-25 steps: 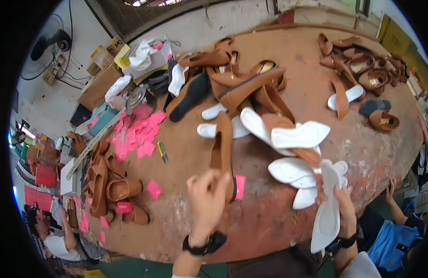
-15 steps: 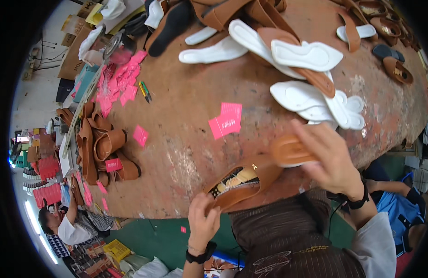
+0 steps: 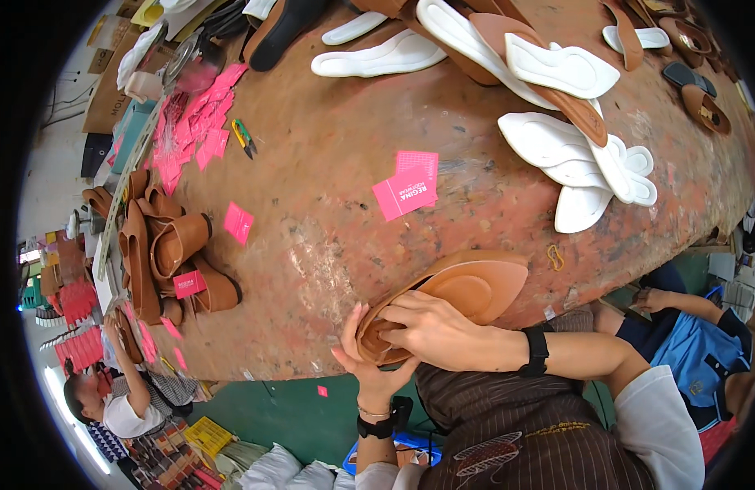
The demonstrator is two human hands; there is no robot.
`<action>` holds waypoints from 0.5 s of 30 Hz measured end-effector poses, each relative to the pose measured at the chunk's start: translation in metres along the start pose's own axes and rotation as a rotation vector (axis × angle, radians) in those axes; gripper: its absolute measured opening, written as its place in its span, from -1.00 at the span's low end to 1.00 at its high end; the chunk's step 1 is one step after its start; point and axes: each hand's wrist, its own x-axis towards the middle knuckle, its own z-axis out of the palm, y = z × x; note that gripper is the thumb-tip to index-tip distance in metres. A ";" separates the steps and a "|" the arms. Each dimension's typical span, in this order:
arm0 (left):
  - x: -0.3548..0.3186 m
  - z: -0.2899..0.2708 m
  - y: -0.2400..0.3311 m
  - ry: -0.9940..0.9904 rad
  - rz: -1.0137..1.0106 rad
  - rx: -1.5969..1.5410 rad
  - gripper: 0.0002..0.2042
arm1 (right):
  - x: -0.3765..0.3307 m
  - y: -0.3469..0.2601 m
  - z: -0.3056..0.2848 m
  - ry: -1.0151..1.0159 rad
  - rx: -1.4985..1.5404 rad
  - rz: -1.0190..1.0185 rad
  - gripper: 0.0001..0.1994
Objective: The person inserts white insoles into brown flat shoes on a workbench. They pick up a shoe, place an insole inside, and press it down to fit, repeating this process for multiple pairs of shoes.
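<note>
A brown flat shoe point(image 3: 384, 309) lies at the near edge of the table, its heel end toward me. My left hand point(image 3: 376, 377) is wrapped round the heel from outside, thumb and fingers on its sides. Over the shoe lies a brown insole point(image 3: 469, 287) with a pointed front and an oval pad; its heel end goes down into the shoe, under my fingers. My right hand point(image 3: 437, 328) reaches across with bent fingers inside the heel, pressing on the insole. Fingertips and the heel seat are partly hidden.
White-backed insoles point(image 3: 557, 143) lie piled at the right. Pink cards point(image 3: 406, 192) rest mid-table, with more pink cards point(image 3: 194, 122) heaped behind yellow-green snips point(image 3: 243, 137). Brown shoes point(image 3: 177, 249) stand at the left. A yellow rubber band point(image 3: 556, 257) lies near the insole. Other people work on both sides.
My right hand has moved left and down, bringing the insole onto the shoe and its fingers into the heel. The shoe's padded inside is now covered. My left hand has shifted round the heel.
</note>
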 end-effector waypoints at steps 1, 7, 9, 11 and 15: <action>0.000 -0.001 -0.001 -0.011 0.002 0.003 0.34 | 0.001 0.000 0.003 -0.020 0.003 0.019 -0.73; 0.009 -0.015 0.005 -0.204 -0.151 0.014 0.40 | 0.000 -0.004 0.006 -0.042 -0.111 0.008 -0.69; 0.010 -0.018 0.002 -0.229 -0.160 -0.019 0.24 | 0.001 -0.002 0.003 -0.051 -0.159 -0.059 -0.68; 0.015 -0.020 0.002 -0.249 -0.174 -0.059 0.04 | -0.001 0.001 0.006 -0.077 -0.133 -0.138 -0.67; 0.021 -0.015 0.001 -0.113 -0.028 0.039 -0.48 | -0.004 0.005 0.017 -0.179 -0.133 -0.176 -0.66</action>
